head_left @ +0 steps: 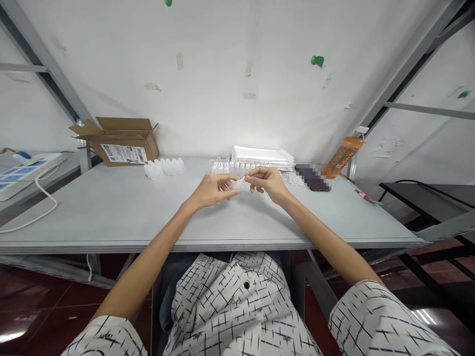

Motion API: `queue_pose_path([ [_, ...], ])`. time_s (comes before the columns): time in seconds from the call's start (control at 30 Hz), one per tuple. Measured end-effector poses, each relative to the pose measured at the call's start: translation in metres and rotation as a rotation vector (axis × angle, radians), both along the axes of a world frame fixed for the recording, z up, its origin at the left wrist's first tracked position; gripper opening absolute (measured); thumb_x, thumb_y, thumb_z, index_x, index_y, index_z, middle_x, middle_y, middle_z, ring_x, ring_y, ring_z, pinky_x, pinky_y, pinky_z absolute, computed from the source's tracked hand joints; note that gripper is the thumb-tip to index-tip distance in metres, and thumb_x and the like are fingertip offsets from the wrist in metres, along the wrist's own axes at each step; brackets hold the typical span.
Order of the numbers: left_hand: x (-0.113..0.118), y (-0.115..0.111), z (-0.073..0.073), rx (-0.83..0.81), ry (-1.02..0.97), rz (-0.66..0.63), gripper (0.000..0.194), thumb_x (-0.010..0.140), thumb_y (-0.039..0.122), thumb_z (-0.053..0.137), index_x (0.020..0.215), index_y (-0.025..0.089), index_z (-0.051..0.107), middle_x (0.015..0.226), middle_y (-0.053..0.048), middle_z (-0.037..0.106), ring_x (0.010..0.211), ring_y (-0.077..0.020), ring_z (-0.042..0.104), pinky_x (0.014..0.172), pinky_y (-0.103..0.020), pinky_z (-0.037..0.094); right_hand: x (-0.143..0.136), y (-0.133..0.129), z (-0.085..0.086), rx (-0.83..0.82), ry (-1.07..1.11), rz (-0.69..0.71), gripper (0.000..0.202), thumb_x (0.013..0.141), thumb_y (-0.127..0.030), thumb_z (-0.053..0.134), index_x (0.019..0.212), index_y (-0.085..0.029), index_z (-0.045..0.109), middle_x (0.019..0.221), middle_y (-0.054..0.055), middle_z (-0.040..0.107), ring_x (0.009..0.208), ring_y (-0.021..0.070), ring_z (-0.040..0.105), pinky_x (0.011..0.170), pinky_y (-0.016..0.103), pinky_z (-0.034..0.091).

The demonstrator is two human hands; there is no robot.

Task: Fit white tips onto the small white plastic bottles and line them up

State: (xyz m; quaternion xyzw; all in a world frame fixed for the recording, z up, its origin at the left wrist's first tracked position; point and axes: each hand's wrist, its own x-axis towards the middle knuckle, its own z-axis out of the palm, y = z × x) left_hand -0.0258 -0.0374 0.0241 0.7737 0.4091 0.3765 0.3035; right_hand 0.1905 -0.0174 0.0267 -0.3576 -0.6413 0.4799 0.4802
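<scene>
Grey worktable (111, 212) spans the area in front of you, its near edge parallel to your body. Beyond that edge, right of its midpoint, your left hand (212, 190) pinches a translucent white piece (237, 184) between thumb and fingers. Your right hand (270, 183) closes its thumb and fingertips on the piece's other end. Handling appears to be partway through: this piece is between your hands, while other white pieces stand apart. Which are finished, and how many remain, cannot be determined.

Toward the far edge, small white bottles (220, 169) with loops stand in a row just beyond your fingers. Translucent pieces (163, 168) form a group to the left, near the cardboard box (124, 143) by the far left corner. White packets (263, 156) lie behind the row; an orange drink bottle (344, 155) leans near the far right corner.
</scene>
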Motion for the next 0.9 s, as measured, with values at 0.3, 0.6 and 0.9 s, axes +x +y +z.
queue_pose_path([
  [0.3,-0.0006,0.0059,-0.0064,0.085,0.048,0.014,0.055,0.071,0.048,0.078,0.114,0.015,0.074,0.079,-0.003,0.068,0.051,-0.0079,0.052,0.05,-0.022,0.042,-0.0031,-0.0002,-0.0037,-0.028,0.061,0.044,0.034,0.062,-0.04,0.087,0.078,-0.016,0.07,0.082,0.006,0.075,0.044,0.0094,0.058,0.037,0.021,0.03],
  [0.6,0.0016,0.004,-0.0037,0.105,0.123,-0.001,0.036,0.078,0.044,0.073,0.101,0.016,0.078,0.052,0.005,0.051,0.049,-0.0087,0.048,0.051,-0.021,0.036,-0.0041,-0.0014,-0.0082,-0.007,0.008,0.11,0.03,0.068,-0.038,0.084,0.083,-0.015,0.072,0.088,0.008,0.075,0.046,0.0098,0.06,0.038,0.021,0.033],
  [0.9,0.0013,0.0037,-0.005,-0.005,0.092,-0.04,0.03,0.082,0.044,0.069,0.095,0.017,0.071,0.073,0.001,0.066,0.048,-0.0107,0.062,0.053,-0.023,0.047,-0.0029,-0.0003,-0.0073,-0.012,-0.045,0.08,0.029,0.068,-0.039,0.084,0.08,-0.016,0.071,0.07,0.0,0.065,0.048,0.0067,0.05,0.038,0.02,0.03],
])
